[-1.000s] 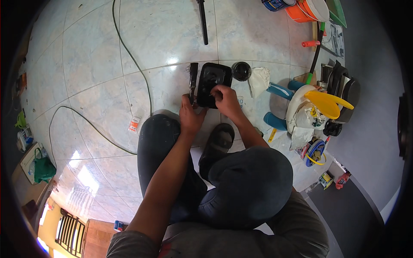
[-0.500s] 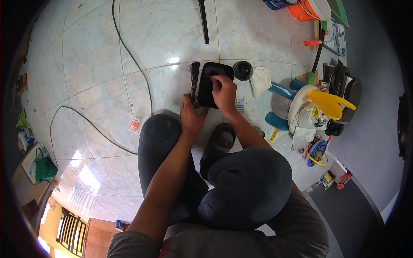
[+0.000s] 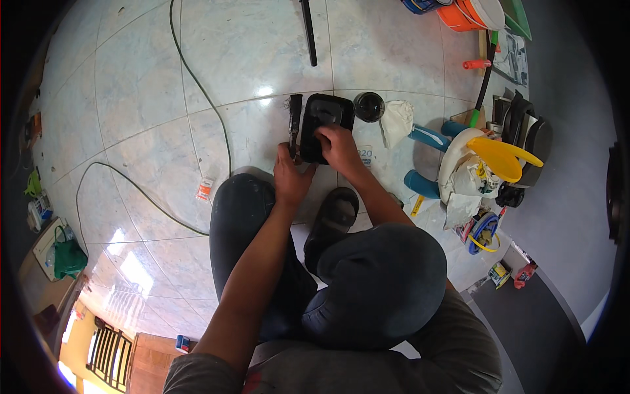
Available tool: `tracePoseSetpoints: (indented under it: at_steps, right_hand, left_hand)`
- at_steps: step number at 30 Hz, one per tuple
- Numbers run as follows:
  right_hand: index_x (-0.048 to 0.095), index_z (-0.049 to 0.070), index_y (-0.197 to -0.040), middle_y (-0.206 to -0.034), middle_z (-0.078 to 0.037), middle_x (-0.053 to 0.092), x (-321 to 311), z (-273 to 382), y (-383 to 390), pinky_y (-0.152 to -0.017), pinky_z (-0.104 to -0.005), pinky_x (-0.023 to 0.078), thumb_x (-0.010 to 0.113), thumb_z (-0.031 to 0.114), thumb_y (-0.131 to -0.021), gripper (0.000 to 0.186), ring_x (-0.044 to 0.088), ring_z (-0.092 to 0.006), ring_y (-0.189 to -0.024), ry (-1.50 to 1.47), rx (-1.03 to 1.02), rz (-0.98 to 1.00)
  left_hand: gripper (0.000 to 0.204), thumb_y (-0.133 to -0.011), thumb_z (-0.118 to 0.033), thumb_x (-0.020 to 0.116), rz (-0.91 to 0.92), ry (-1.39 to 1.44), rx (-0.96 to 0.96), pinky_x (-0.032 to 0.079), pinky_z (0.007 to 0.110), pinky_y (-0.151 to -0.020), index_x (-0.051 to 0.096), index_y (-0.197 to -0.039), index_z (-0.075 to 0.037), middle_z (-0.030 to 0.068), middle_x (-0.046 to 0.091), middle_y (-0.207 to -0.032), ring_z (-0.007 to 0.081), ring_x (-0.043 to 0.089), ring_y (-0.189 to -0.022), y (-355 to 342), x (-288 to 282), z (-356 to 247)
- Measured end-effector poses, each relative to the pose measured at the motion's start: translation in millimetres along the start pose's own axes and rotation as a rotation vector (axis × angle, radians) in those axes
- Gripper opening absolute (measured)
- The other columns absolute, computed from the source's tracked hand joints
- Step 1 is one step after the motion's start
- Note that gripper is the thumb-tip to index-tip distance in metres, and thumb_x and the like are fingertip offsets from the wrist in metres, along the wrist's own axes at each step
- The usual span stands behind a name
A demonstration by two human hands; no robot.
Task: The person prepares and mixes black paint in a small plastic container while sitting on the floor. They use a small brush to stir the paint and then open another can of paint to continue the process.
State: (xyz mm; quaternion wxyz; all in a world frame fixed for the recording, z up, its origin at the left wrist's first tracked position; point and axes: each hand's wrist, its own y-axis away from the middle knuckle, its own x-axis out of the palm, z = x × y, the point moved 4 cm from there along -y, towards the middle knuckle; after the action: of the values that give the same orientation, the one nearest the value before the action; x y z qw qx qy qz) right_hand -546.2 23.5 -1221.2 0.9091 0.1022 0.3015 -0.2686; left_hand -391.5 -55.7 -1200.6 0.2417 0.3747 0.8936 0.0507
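Observation:
My left hand (image 3: 293,178) is closed around the lower end of a narrow black brush-like tool (image 3: 296,118), which stands up along the left side of a black tray (image 3: 339,109). A wet sheen shows on the tray's dark inside. Over the tray, my right hand (image 3: 338,148) has its fingers pinched together at the middle of the tray; what they hold, if anything, is hidden. Just right of the tray's far corner stands a round black jar (image 3: 369,106). A crumpled white bag (image 3: 397,123) lies beside the jar.
A stool with teal legs (image 3: 422,184) holds yellow plastic pieces (image 3: 495,159) and wrappers on the right. An orange bucket (image 3: 462,18) stands at the far right. A dark cable (image 3: 220,118) curves across the tiles at left; a black rod (image 3: 309,36) lies ahead.
My right hand has moved slightly nearer to me within the tray, uncovering more of its inside. My left hand and the brush-like tool have hardly moved.

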Motion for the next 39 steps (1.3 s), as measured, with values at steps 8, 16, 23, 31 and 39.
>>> tracePoseSetpoints:
  at_steps: [8, 16, 23, 31, 39]
  right_hand:
    - [0.072, 0.0, -0.103, -0.098, -0.025, 0.07, 1, -8, 12, -0.082, -0.0556, 0.056, 0.066, -0.004, -0.088, 0.017, 0.068, -0.049, -0.092, -0.012, 0.038, 0.133]
    - [0.07, 0.0, -0.1, -0.098, -0.023, 0.067, -31, 16, -8, -0.083, -0.0531, 0.056, 0.062, -0.006, -0.09, 0.014, 0.068, -0.0456, -0.094, 0.154, 0.059, 0.152]
    - [0.069, -0.002, -0.1, -0.1, -0.021, 0.067, -15, 16, -5, -0.085, -0.0524, 0.057, 0.063, -0.006, -0.087, 0.014, 0.068, -0.0438, -0.095, 0.358, 0.013, 0.111]
    - [0.075, -0.001, -0.092, -0.088, -0.022, 0.076, -4, 6, 0, -0.077, -0.0499, 0.059, 0.066, -0.006, -0.084, 0.013, 0.074, -0.0446, -0.086, 0.138, 0.086, 0.095]
    - [0.078, 0.001, -0.096, -0.093, -0.019, 0.078, -3, 3, -1, -0.081, -0.0433, 0.06, 0.069, -0.007, -0.084, 0.017, 0.077, -0.0386, -0.091, -0.023, 0.215, 0.149]
  left_hand:
    - [0.064, -0.075, -0.013, 0.095, -0.057, -0.004, 0.029, 0.058, 0.048, -0.079, 0.056, -0.125, -0.004, 0.0168, 0.069, -0.107, 0.0372, 0.07, -0.09, 0, -1, -2]
    - [0.066, -0.074, -0.012, 0.096, -0.055, 0.008, -0.004, 0.058, 0.048, -0.078, 0.055, -0.126, -0.004, 0.0177, 0.068, -0.109, 0.0361, 0.07, -0.09, 0, -4, -1]
    - [0.068, -0.073, -0.012, 0.097, -0.052, -0.008, -0.027, 0.058, 0.047, -0.077, 0.055, -0.127, -0.004, 0.0171, 0.068, -0.11, 0.0348, 0.071, -0.088, -1, -2, 0]
    - [0.07, -0.073, -0.004, 0.093, 0.003, -0.001, -0.036, 0.056, 0.047, -0.079, 0.046, -0.125, -0.001, 0.0187, 0.064, -0.116, 0.0347, 0.067, -0.09, -1, 0, 2]
    - [0.073, -0.073, -0.001, 0.094, 0.001, 0.03, -0.041, 0.056, 0.045, -0.079, 0.046, -0.127, 0.0, 0.0196, 0.061, -0.119, 0.0337, 0.066, -0.091, 0, 1, 4]
